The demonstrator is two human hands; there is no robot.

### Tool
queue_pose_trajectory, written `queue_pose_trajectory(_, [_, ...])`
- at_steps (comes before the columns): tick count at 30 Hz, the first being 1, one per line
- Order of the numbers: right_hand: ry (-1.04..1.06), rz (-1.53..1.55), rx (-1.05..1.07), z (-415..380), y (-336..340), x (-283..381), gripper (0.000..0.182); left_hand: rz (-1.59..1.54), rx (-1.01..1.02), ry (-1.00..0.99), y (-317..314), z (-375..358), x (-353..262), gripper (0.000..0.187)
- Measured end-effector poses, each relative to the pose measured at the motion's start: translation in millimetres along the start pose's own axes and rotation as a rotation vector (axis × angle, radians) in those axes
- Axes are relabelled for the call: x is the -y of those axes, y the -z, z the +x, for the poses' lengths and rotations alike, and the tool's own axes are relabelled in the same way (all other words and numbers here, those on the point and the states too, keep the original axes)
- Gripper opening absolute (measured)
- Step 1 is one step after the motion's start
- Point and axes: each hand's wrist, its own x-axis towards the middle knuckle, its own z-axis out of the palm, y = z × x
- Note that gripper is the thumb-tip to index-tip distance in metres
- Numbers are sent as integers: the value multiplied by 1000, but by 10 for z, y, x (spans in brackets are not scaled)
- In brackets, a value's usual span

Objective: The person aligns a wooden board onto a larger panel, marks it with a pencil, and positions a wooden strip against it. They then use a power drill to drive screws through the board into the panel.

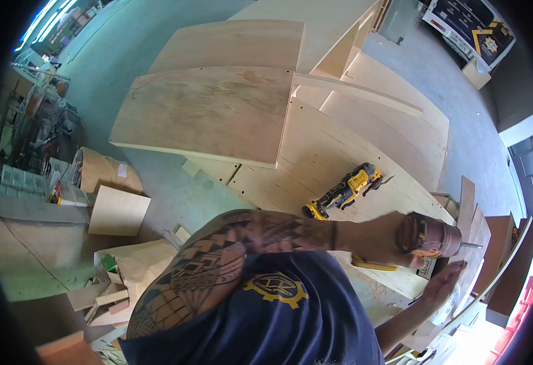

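My left hand (394,234), at the end of a tattooed arm reaching across my body, is closed around a power drill (446,238). The drill points right, a thin metal bit (471,246) sticking out of its chuck; my fingers hide much of its body. Just below the bit is my right hand (446,283), its fingers stretched out, fingertips close under the chuck. A yellow and black cordless oscillating multi-tool (347,190) lies on the large plywood panel (315,146) beyond my left forearm.
A curved-edged plywood piece (205,115) rests over the panel's left part, with more plywood boards (388,128) behind. Offcuts (111,298) and a square board (119,211) are at the left. Upright boards (501,255) stand at the right; a vehicle (473,27) is at the back.
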Motion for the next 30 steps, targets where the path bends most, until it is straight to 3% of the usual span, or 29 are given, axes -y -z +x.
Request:
queue_pose_trajectory(2, [-238, 425, 484, -223, -664, -343, 37, 192, -6, -14, 392, -326, -278, 49])
queue_pose_trajectory(3, [-199, 338, 409, -449, -1089, -529, 34, 371, -35, -159, 600, -531, -385, 51])
queue_pose_trajectory(4, [-159, 249, 330, -683, -1498, -714, 33, 319, -24, -98, 789, -757, -501, 55])
queue_pose_trajectory(6, [-487, 624, 447, -909, -1878, -1152, 33, 189, -21, 82, 1142, -1212, -664, 61])
queue_pose_trajectory(9, [-649, 570, 226, -1387, -2582, -1759, 26, -16, -181, 300, 1512, -2091, -441, 63])
queue_pose_trajectory(11, [-727, 451, 184, -1654, -2831, -2153, 22, 151, -198, 496, 1685, -2368, -698, 61])
queue_pose_trajectory(13, [-835, 406, 109, -1905, -3088, -2457, 17, 695, -183, 433, 1825, -2526, -1071, 49])
queue_pose_trajectory(15, [-890, 428, 43, -2078, -3247, -2720, 15, 828, -216, 329, 1923, -2866, -1126, 40])
queue_pose_trajectory(17, [-977, 342, 125, -2198, -3310, -2945, 13, 1152, -201, 357, 1961, -3115, -1210, 36])
queue_pose_trajectory(21, [-1115, 348, 173, -2367, -3386, -3179, 11, 1031, -307, 546, 1958, -3302, -1423, 32])
queue_pose_trajectory(23, [-1157, 357, 166, -2419, -3416, -3251, 12, 756, -478, 776, 1934, -3243, -1611, 33])
queue_pose_trajectory(26, [-1226, 426, 152, -2491, -3461, -3375, 12, 772, -547, 919, 1926, -3199, -1753, 33])
queue_pose_trajectory(30, [-1270, 524, 152, -2577, -3518, -3553, 13, 816, -490, 893, 1951, -2826, -1964, 28])
